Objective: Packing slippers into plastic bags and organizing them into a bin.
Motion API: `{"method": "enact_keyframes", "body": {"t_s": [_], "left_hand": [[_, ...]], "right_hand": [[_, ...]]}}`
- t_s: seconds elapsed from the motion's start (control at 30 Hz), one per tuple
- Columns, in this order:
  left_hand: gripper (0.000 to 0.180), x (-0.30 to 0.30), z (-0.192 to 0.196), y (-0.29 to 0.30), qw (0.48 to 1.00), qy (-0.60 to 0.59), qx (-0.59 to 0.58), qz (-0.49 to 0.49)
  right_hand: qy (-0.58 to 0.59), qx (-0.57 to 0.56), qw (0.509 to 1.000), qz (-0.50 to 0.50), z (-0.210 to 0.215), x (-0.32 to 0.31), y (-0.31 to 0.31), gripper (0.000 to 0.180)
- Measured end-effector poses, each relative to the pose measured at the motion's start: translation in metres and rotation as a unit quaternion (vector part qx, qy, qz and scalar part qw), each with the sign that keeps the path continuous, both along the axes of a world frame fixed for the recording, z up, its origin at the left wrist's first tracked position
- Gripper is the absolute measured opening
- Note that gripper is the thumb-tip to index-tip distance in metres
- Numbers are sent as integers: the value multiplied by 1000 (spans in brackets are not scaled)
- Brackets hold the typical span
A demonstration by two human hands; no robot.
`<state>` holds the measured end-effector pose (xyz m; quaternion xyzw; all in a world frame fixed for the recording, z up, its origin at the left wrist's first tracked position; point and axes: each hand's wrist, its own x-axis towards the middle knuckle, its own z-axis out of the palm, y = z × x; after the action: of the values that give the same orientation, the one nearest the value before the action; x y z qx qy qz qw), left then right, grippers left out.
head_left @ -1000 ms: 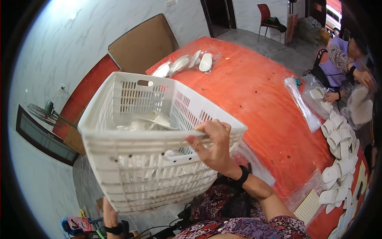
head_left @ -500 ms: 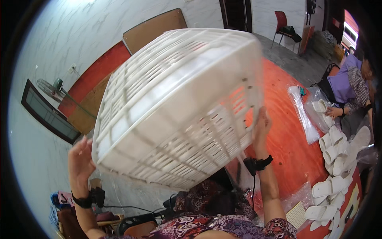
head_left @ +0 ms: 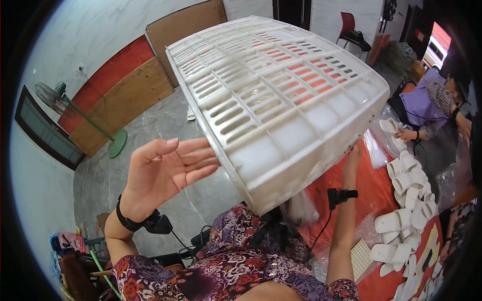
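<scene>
A large white slatted plastic basket is tipped over in front of me, its ribbed bottom turned up. My left hand is open with the palm up, its fingertips at the basket's left edge; I cannot tell whether they touch. At the right side, my right hand grips the basket's lower wall, the fingertips partly hidden. Below the basket, clear plastic bags lie by the red tabletop.
White slippers are heaped along the right side. Beyond them sits a person in purple, holding a white slipper. A green standing fan stands at left near wooden boards. A red chair is far back.
The basket has swung up and to the right, tipping so its bottom shows more. My left hand has moved right and opened out; my right hand has shifted right with the basket.
</scene>
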<state>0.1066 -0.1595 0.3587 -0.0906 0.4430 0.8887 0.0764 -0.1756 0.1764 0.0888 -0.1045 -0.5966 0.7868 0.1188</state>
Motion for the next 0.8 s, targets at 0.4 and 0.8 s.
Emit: {"method": "enact_keyframes", "body": {"t_s": [0.4,0.8], "left_hand": [[46,-7,-58,-47,972,96,-198,-76],[71,-109,-453,-195,937,-292,67,181]], "right_hand": [[332,398,830,207,52,265,-127,25],[276,403,859,151,68,259,-148,28]]}}
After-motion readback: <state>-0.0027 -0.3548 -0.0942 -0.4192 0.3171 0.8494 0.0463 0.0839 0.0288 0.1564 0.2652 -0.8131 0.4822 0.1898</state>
